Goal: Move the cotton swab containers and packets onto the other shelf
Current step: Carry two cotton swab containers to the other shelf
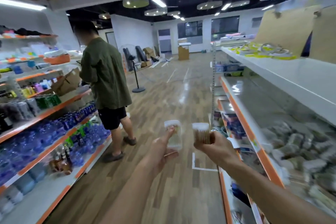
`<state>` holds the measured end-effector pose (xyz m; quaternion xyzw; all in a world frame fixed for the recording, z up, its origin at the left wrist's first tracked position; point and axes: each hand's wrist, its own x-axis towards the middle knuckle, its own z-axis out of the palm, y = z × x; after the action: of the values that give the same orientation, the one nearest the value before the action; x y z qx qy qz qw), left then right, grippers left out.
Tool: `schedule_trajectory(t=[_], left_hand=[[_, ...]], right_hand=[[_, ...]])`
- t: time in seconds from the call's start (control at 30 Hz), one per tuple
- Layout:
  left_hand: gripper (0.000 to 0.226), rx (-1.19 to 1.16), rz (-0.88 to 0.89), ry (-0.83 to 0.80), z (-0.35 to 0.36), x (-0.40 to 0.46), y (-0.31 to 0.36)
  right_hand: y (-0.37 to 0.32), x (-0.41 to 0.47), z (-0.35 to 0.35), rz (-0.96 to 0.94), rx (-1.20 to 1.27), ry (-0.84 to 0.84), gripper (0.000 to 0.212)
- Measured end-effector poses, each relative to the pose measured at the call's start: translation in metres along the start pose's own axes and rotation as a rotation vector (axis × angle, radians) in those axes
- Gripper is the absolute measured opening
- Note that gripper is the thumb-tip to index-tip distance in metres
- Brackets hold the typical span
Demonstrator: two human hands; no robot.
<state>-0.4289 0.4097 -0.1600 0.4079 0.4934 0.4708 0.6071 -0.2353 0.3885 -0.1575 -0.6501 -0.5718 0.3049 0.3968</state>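
Left hand (161, 149) out over aisle floor, thumb pressed on front of clear rectangular cotton swab container (173, 135), fingers curled behind it. Right hand (212, 148) alongside, fingers wrapped round lower half of cylindrical cotton swab container (201, 132), white tips uppermost. Both containers carried upright at mid-aisle, near each other but apart, resting on no shelf.

Wood-pattern floor (163, 96), glossy, marked with white tape lines. Right shelving unit (272, 82), white boards with orange edge strips; middle board largely bare toward far end, blurred grey-green packets (300, 143) heaped nearer camera; yellow-and-white rolls (261, 52) on top board. Left shelving unit (45, 114), crowded with blue bottles (54, 132) and mixed goods. Person in green shirt (105, 78), standing close against left unit, facing it. Pedestal fan stand (137, 78) behind that person.

Destination shelf not identifiable from view; judged still in transit, placing not yet done.

Risks, as judged: rectangular container held by thumb pressure on a smooth face, liable to slip or rotate if swung. Cylinder gripped low with weight above fingers, liable to tip when set down one-handed. Lid security of either not discernible; spill possible on a drop. Strong blur at frame edges suggestive of quick movement, raising chance of clipping a shelf edge or bystander.
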Motion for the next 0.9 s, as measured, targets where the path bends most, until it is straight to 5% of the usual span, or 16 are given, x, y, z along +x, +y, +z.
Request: schedule_trajectory(t=[0.23, 0.6, 0.9], left_hand=[[0.033, 0.002, -0.004, -0.070, -0.013, 0.150, 0.019], [0.054, 0.004, -0.074, -0.175, 0.012, 0.391, 0.092], [0.035, 0.116, -0.049, -0.312, 0.021, 0.561, 0.112]], right_hand=[[0.011, 0.139, 0.035, 0.021, 0.024, 0.046, 0.031], [-0.003, 0.375, 0.043, 0.044, -0.007, 0.151, 0.037], [0.016, 0.543, 0.065, 0.071, 0.029, 0.213, 0.041]])
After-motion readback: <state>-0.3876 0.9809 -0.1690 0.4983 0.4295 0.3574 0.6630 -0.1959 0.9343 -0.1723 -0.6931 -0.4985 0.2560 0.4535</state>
